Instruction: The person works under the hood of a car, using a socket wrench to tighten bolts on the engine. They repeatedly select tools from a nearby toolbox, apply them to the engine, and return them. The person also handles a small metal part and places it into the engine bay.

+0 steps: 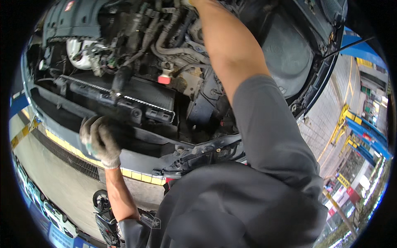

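My left hand [100, 141], in a grey knitted work glove, is over the front edge of the car's front panel [136, 160]. Its fingers are curled, and a pale greenish bit shows by the palm; what they hold, if anything, I cannot make out. My right arm [231, 49] reaches across the engine bay to the upper edge. Only a sliver of that hand shows there, its fingers out of sight. Below the arm lie the radiator [144, 93], a red-capped connector [164, 79] and a curved hose [165, 39].
A dark engine cover [72, 20] sits at the upper left. On the right, a thin prop rod [347, 46] crosses the bay's edge. Blue and yellow lift parts [359, 130] stand beyond. A motorcycle [106, 223] and a floor grate [70, 157] are at the lower left.
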### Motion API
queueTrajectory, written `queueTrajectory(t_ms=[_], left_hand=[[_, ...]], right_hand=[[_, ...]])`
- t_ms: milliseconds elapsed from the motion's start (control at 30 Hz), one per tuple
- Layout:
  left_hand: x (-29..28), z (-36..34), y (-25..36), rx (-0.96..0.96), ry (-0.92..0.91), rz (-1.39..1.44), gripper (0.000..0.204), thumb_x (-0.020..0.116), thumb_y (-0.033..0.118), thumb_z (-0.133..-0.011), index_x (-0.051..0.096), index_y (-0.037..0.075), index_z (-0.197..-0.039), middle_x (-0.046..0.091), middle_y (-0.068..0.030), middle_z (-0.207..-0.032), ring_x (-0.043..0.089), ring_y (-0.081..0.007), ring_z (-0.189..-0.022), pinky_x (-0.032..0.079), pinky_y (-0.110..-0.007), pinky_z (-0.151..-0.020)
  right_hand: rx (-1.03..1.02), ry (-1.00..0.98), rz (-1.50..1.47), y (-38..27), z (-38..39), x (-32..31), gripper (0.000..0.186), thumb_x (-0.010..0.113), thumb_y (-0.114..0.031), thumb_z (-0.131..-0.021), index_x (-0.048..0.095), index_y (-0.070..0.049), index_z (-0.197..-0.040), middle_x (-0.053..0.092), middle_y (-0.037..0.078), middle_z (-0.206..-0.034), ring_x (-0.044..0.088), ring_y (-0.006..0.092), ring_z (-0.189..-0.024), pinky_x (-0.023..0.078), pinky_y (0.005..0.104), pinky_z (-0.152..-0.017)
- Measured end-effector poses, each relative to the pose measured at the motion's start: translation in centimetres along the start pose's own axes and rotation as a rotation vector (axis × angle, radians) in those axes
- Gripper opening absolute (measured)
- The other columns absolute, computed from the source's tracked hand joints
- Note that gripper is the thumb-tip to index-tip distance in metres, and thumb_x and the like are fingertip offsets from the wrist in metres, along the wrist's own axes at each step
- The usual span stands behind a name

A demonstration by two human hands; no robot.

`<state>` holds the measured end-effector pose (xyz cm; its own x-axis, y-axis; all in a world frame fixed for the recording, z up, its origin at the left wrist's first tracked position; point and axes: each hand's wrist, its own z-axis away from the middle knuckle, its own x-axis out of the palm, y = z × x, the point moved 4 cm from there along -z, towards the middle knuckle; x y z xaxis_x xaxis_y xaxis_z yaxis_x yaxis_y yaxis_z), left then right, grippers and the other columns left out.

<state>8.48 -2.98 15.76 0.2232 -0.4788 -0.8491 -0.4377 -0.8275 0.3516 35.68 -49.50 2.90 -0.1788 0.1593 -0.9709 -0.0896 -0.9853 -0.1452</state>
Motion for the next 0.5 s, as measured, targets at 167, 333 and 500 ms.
queueTrajectory(t_ms=[167, 333, 500], left_hand=[[0.5, 0.8, -1.7, 0.11, -0.015, -0.023, 0.04, 0.051, 0.023, -0.111, 0.08, -0.004, -0.111, 0.079, -0.0208, -0.111, 0.072, -0.0416, -0.109, 0.05, -0.063, -0.116], [0.6, 1.5, -3.1, 0.09, -0.088, -0.013, 0.045, 0.047, 0.03, -0.113, 0.079, -0.002, -0.117, 0.078, -0.0174, -0.118, 0.069, -0.0396, -0.117, 0.047, -0.062, -0.119], [0.5, 1.9, -3.6, 0.043, -0.133, 0.041, 0.048, 0.046, 0.032, -0.113, 0.078, -0.003, -0.119, 0.078, -0.0185, -0.121, 0.067, -0.041, -0.121, 0.045, -0.065, -0.12]], right_hand=[[-0.065, -0.074, -0.009, 0.3, 1.2, -0.9, 0.043, 0.072, -0.03, -0.098, 0.079, -0.01, -0.136, 0.08, 0.025, -0.128, 0.076, 0.0432, -0.123, 0.061, 0.0504, -0.107], [-0.116, -0.09, -0.023, 0.2, 2.1, -1.3, 0.042, 0.072, -0.03, -0.098, 0.08, -0.009, -0.134, 0.08, 0.025, -0.128, 0.076, 0.0431, -0.123, 0.061, 0.0504, -0.106], [-0.154, -0.101, -0.027, 0.4, 2.9, -1.4, 0.041, 0.072, -0.029, -0.098, 0.08, -0.009, -0.133, 0.08, 0.025, -0.128, 0.076, 0.0431, -0.123, 0.062, 0.0505, -0.105]])
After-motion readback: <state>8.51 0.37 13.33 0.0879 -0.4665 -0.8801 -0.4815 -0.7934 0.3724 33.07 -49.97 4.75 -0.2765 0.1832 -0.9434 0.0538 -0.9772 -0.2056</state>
